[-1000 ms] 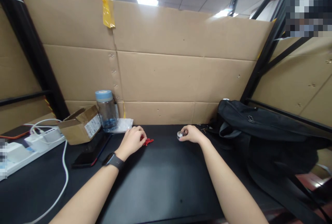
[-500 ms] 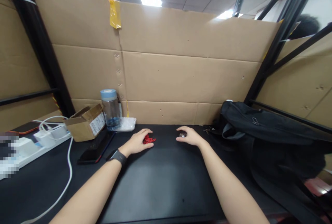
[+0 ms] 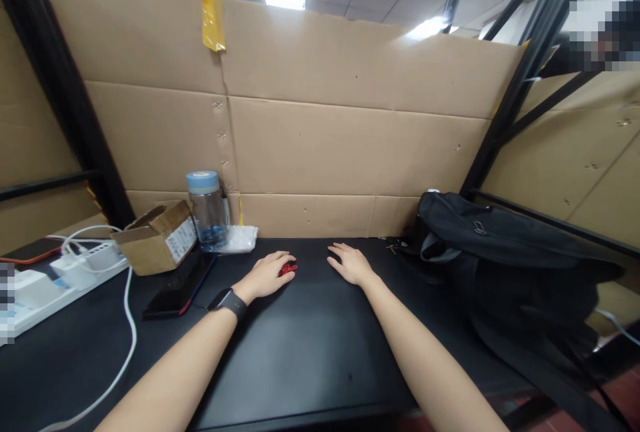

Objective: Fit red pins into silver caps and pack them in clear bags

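Note:
My left hand [image 3: 267, 275], with a dark watch [image 3: 230, 300] on its wrist, lies palm down over a small red bunch [image 3: 288, 268] that looks like cord or chain. Part of the red shows between thumb and forefinger, which are apart; the palm hides the rest. To its right, my right hand [image 3: 352, 264] rests low over the black tabletop [image 3: 310, 345], fingers stretched out and spread. Whatever lies beneath that palm is hidden. A gap of dark table separates the two hands.
On the left stand a water bottle [image 3: 207, 215], an open cardboard box [image 3: 155, 239], a dark phone-like slab [image 3: 180, 289] and a white power strip [image 3: 60, 285]. A black bag [image 3: 505, 252] occupies the right, with keys [image 3: 395, 245] beside it. Cardboard [image 3: 320, 152] walls the back.
Both hands have flattened and moved slightly toward each other. The left covers more of the red bunch. A small shiny round object at my right hand no longer shows.

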{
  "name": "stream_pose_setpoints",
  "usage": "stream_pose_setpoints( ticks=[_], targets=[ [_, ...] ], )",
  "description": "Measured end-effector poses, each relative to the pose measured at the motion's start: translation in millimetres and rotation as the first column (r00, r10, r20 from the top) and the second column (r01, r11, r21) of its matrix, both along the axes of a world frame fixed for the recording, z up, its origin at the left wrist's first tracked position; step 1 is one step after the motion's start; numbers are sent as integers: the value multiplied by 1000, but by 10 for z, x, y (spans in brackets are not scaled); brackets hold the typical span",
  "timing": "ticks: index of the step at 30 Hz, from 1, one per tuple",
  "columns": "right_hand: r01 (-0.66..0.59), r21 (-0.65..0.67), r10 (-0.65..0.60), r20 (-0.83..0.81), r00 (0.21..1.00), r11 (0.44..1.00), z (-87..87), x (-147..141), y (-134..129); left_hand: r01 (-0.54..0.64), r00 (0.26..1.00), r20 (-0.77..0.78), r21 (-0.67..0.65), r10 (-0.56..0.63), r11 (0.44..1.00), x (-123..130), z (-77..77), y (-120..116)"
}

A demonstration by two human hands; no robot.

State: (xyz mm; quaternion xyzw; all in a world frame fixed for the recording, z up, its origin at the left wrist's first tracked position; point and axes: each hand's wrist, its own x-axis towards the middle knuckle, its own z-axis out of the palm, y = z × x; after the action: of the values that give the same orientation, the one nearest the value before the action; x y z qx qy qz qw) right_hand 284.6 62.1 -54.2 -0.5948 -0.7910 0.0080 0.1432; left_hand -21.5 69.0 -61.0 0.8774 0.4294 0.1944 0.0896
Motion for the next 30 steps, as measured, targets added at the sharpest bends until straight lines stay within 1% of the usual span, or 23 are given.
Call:
stream_pose_setpoints(
  ticks=[4, 10, 18, 21, 24, 27, 30],
  targets=[
    [-2, 23, 0, 61, 998, 1000, -15, -26, -20, -10, 1000, 4, -8, 10, 1000, 13, -3, -7],
    [-4, 15, 3, 94, 996, 1000, 15, -64, -38, -17, 1000, 1, -24, 17, 1000, 19, -2, -7],
    [24, 39, -26, 57, 998, 999, 53, -85, -94, 17, 998, 61, 15, -17, 1000, 8, -43, 6],
    [21, 63, -23, 28, 999, 998, 97, -68, -114, 26, 995, 99, 25, -28, 999, 3, -35, -2],
    [-7, 83, 10, -46, 999, 997, 180, 41, -123, -13, 993, 120, 60, 5, 998, 6, -2, -22],
    [-54, 54, 60, -120, 991, 997, 260, 234, -126, -62, 993, 104, 114, 50, 992, 26, 47, -53],
    [-123, 35, 127, -163, 978, 992, 306, 405, -134, -69, 994, 90, 152, 56, 986, 72, 92, -95]
  ],
)
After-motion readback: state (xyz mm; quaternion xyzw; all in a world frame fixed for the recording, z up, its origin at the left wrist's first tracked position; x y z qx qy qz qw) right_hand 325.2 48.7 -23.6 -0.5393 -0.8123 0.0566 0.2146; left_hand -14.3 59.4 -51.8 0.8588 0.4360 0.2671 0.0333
